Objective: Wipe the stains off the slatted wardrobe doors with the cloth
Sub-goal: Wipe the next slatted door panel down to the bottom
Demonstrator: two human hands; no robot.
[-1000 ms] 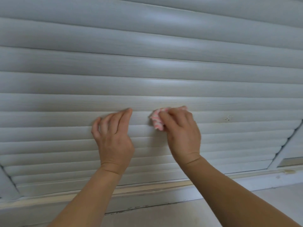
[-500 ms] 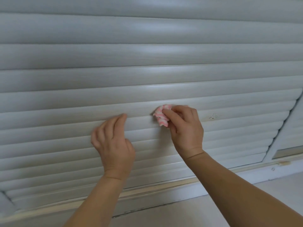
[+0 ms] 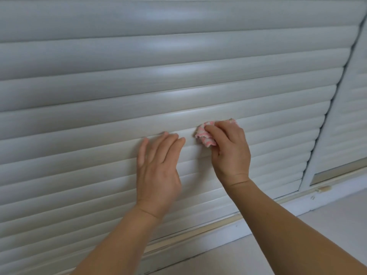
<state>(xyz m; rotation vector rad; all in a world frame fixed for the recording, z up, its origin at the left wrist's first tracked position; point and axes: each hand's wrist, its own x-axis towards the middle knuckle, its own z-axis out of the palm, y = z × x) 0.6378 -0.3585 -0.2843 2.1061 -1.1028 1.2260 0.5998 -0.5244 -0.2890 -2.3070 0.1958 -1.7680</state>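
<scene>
The right hand [image 3: 230, 151] grips a bunched pink cloth [image 3: 204, 135] against the slatted door [image 3: 99, 116], just beside the left hand [image 3: 158, 165] resting flat with straight fingers

Soft, even, rather dim light with a cool grey-blue cast fills the view. Pale bands of sheen run down the middle of the slatted wardrobe door [image 3: 178, 72], brightest on the rounded slats above the hands. Thin dark shadows lie under each slat edge. The left hand [image 3: 158, 169] is slightly smeared by motion blur. Wide-angle distortion bows and tilts the slats toward the edges, and fine detail looks soft overall.
</scene>
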